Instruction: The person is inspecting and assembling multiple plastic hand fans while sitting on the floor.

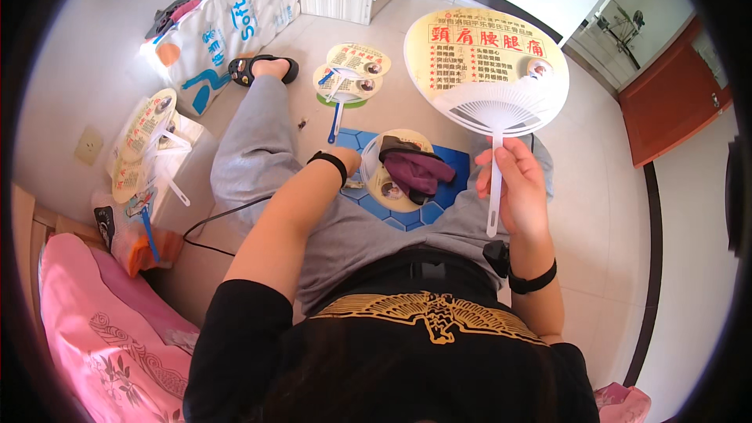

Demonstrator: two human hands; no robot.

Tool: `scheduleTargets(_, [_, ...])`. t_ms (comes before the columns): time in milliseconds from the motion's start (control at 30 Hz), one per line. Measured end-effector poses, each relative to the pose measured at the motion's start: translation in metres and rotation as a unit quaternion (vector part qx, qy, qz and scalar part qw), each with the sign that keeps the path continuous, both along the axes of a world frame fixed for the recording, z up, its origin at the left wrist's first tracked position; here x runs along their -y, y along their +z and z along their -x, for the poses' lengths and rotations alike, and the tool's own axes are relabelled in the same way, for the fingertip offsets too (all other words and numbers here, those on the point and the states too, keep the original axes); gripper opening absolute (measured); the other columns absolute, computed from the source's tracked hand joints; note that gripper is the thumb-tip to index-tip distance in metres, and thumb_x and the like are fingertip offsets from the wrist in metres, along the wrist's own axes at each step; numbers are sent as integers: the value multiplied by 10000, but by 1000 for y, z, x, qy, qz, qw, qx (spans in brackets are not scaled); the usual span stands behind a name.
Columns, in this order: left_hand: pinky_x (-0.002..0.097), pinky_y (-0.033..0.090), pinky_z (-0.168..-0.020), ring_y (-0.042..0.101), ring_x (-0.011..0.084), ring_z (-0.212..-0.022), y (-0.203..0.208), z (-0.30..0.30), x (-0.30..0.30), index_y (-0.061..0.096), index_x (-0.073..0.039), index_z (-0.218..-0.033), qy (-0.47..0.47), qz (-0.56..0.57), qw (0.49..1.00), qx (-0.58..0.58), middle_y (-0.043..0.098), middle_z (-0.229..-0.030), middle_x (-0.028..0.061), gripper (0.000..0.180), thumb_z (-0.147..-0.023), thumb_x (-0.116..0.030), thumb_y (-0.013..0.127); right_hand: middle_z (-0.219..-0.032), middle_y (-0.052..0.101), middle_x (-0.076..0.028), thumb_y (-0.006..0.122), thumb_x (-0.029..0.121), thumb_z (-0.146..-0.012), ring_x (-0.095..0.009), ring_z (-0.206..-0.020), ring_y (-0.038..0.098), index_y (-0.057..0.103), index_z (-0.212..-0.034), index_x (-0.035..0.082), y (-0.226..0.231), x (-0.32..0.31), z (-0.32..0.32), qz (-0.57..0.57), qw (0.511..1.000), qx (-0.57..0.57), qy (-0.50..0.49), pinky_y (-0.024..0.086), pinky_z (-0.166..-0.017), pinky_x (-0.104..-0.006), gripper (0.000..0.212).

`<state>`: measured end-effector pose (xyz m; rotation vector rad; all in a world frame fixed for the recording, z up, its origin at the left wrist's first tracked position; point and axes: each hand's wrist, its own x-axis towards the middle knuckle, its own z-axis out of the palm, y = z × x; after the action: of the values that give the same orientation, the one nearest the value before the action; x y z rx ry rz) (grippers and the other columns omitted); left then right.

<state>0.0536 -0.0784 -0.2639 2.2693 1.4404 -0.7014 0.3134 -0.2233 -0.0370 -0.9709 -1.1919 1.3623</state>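
My right hand (517, 184) grips the white handle of a round hand fan (478, 51), pinching it between thumb and fingers. The fan is raised upright at the right, its yellow printed face and white ribs toward me. My left hand (350, 160) is lowered between my legs at the left edge of a blue hexagon-patterned mat (403, 218). Its fingers are mostly hidden, so what they touch does not show. Beside that hand, another yellow round fan (392, 188) lies on the mat, with a crumpled purple and black cloth (419, 172) on top of it.
Several fans (356, 59) overlap on the tiled floor beyond the mat. More fans (145, 129) rest on a white box at the left. A large tissue pack (223, 31) leans by the wall. A black cable (223, 215) runs beside my left leg; pink bedding (102, 329) lies lower left.
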Motion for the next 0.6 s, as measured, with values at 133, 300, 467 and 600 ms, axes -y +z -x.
scheduleTargets(133, [389, 496, -658, 618, 281, -788, 40, 6, -13, 610, -11, -883, 99, 1, 991, 96, 630, -816, 155, 214, -681, -82, 616, -821, 589, -108, 436, 145, -906, -134, -568, 563, 462, -1031, -2, -3, -1, -5, -5, 1000, -7, -3, 476, -487, -247, 194])
scheduleTargets(300, [361, 491, -677, 610, 278, -806, 55, 83, -55, 594, -24, -955, 172, -153, 961, 151, 624, -842, 173, 310, -695, -178, 660, -826, 590, -117, 435, 132, -906, -136, -572, 566, 458, -1019, -3, -1, -2, -6, -1, 1000, -17, 9, 475, -484, -246, 178])
scheduleTargets(467, [332, 473, -742, 591, 267, -891, 92, 76, -39, 537, -39, -1096, 156, -181, 951, 198, 596, -998, 169, 410, -741, -215, 643, -833, 586, -135, 436, 114, -905, -152, -579, 567, 420, -1070, 12, -11, -2, -2, 1, 999, -50, 20, 477, -491, -245, 194])
scheduleTargets(600, [281, 440, -786, 542, 179, -975, 166, 9, 47, 478, -28, -1161, 113, -134, 811, 559, 576, -1061, 101, 337, -848, -134, 539, -848, 582, -133, 420, 119, -914, -155, -604, 574, 408, -1106, 17, -13, 3, 5, -31, 996, -73, 47, 481, -520, -247, 217])
